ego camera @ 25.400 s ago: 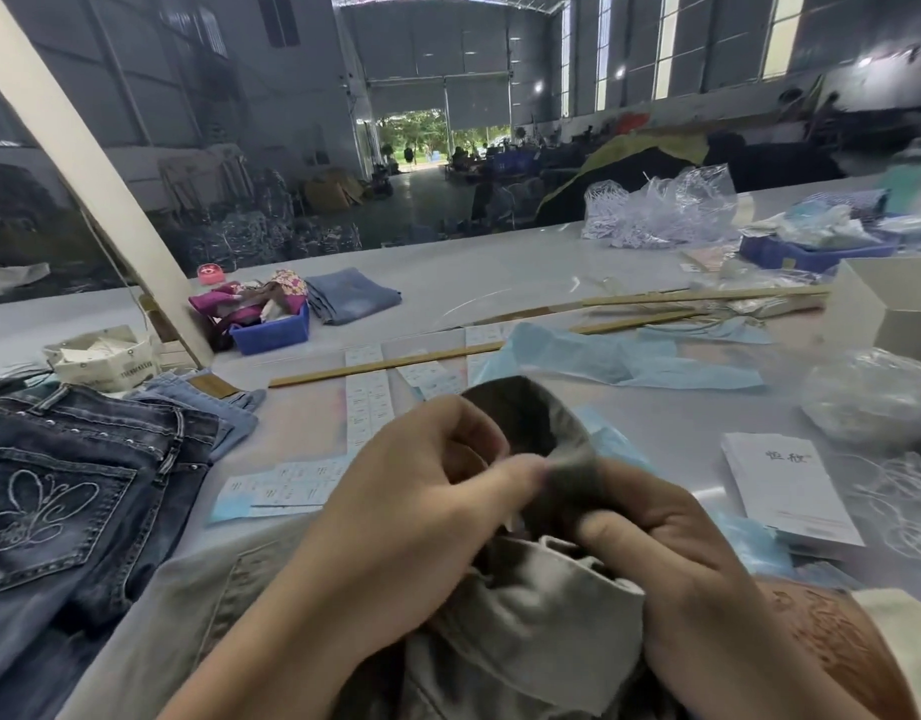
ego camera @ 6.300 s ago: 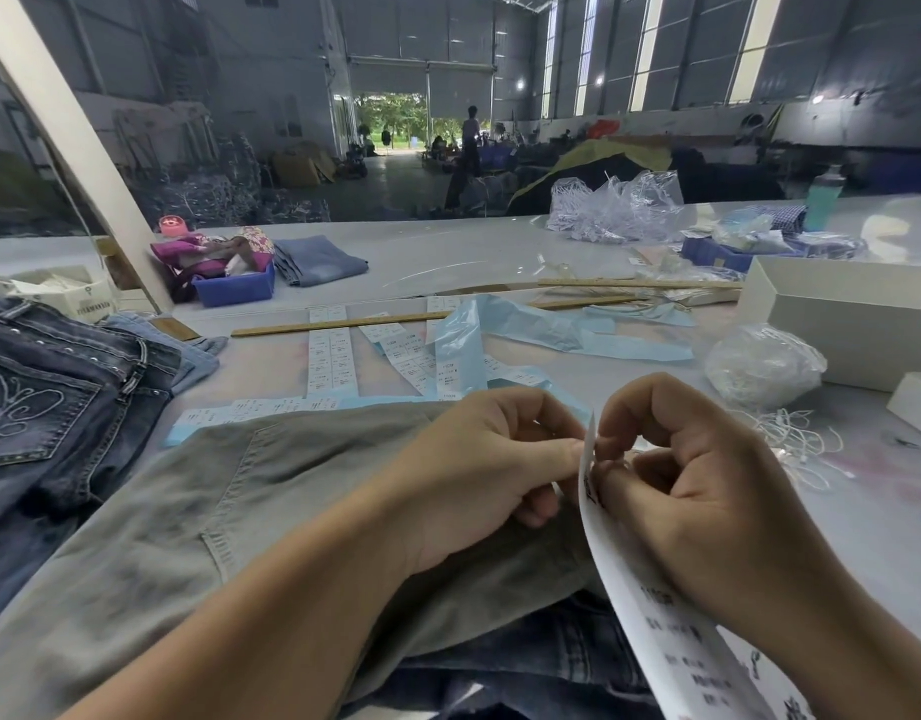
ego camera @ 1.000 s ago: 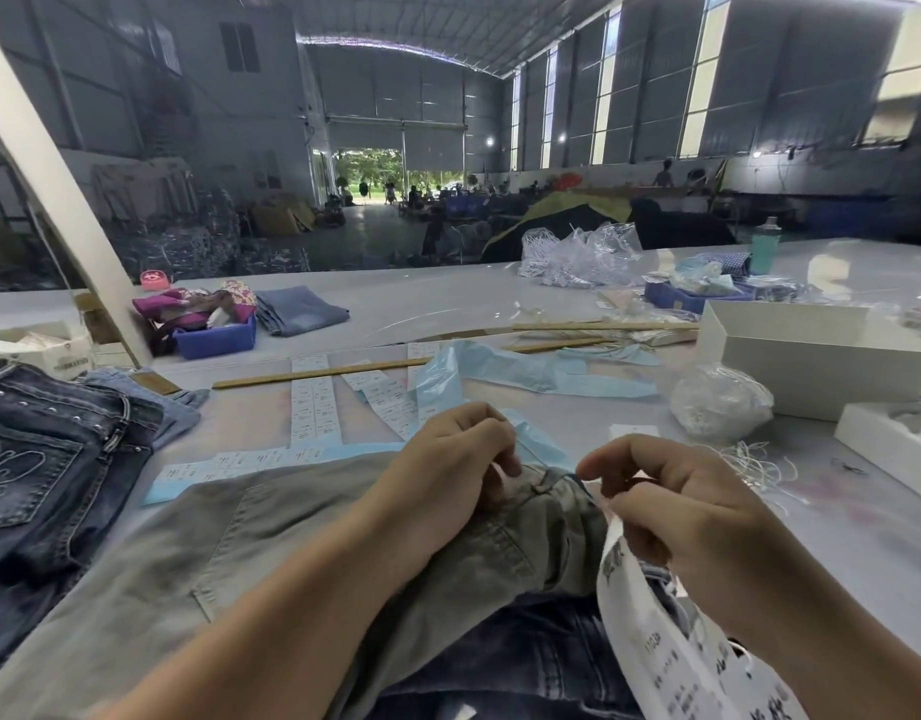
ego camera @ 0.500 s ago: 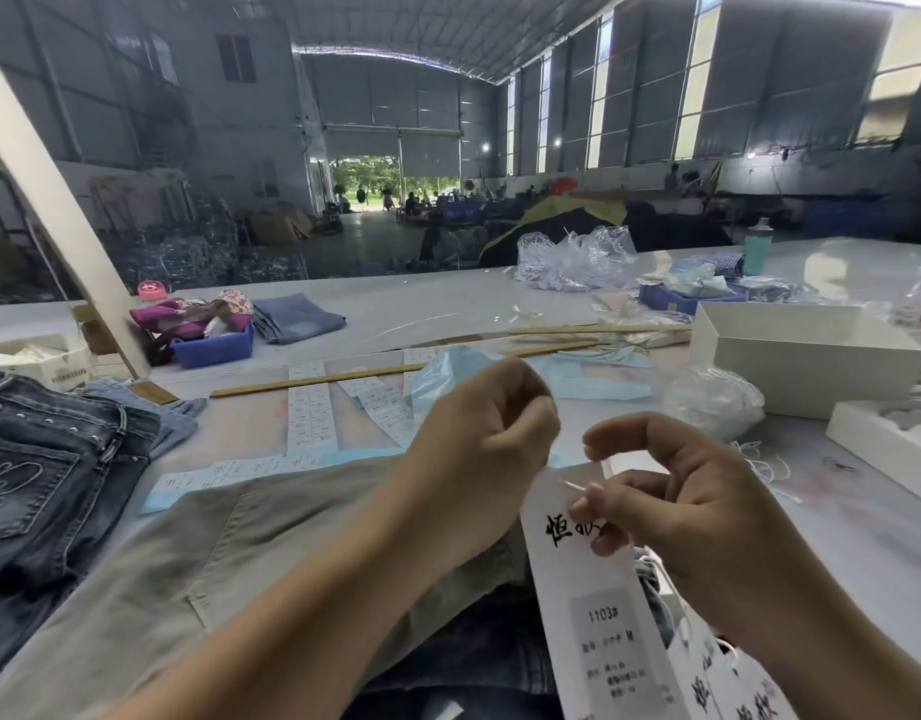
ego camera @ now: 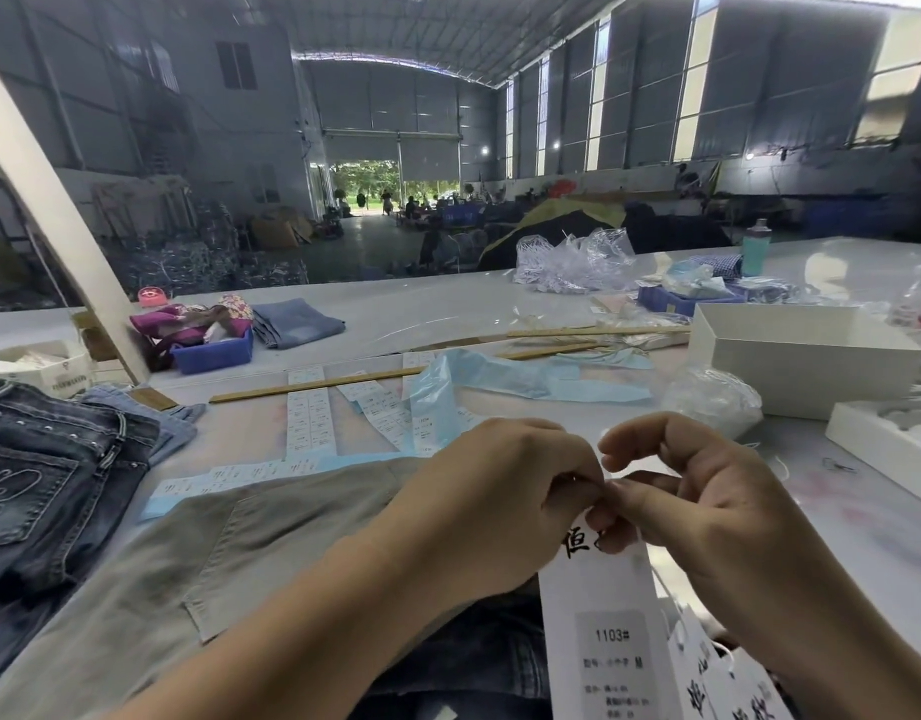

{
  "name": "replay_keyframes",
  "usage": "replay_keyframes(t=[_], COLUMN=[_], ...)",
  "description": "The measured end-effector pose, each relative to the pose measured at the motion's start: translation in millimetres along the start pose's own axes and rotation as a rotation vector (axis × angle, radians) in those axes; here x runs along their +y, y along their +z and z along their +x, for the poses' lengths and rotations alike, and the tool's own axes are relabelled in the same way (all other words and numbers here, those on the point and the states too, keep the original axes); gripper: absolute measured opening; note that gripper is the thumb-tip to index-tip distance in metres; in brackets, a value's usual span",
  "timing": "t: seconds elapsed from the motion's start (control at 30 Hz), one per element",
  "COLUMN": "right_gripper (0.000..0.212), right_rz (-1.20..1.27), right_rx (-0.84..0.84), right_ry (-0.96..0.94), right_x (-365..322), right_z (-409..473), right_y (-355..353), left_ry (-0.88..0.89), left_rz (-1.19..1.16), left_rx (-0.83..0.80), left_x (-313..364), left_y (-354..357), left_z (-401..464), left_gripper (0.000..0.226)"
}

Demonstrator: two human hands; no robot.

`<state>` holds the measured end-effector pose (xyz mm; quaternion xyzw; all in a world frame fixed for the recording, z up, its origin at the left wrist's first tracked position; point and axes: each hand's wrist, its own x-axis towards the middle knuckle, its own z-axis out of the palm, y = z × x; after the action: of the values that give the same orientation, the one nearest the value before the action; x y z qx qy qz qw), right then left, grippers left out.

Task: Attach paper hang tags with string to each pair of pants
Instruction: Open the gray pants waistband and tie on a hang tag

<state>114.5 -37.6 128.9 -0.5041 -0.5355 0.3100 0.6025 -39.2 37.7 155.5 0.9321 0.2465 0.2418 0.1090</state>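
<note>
Pinching together at the top edge of one white hang tag [ego camera: 601, 610], the left hand [ego camera: 505, 506] and right hand [ego camera: 708, 517] work a thin string too fine to follow. A slipped pinch could pull it free or tear the hole. One khaki pair of pants [ego camera: 230, 553] lies beneath the left hand; at least two more tags [ego camera: 718, 678] hang below the right.
</note>
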Motion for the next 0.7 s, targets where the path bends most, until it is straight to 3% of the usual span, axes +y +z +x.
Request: replay_keyframes(t=[0.27, 0.47, 0.7], right_gripper=[0.033, 0.029, 0.027], right_rz=[-0.021, -0.007, 0.014], right_rx=[-0.012, -0.065, -0.08], right_ry=[0.019, 0.073, 0.091], right_x=[5.6, 7.5, 7.2], right_z=[-1.5, -0.4, 1.0], right_y=[1.2, -0.5, 3.5], left_ry=[0.034, -0.021, -0.114], left_rz=[0.174, 0.159, 0.056], left_rx=[-0.061, 0.104, 0.13], left_x=[-2.8, -16.3, -27.3], left_y=[4.9, -0.3, -0.1], left_z=[-4.9, -5.5, -8.0], left_gripper=[0.008, 0.014, 0.015])
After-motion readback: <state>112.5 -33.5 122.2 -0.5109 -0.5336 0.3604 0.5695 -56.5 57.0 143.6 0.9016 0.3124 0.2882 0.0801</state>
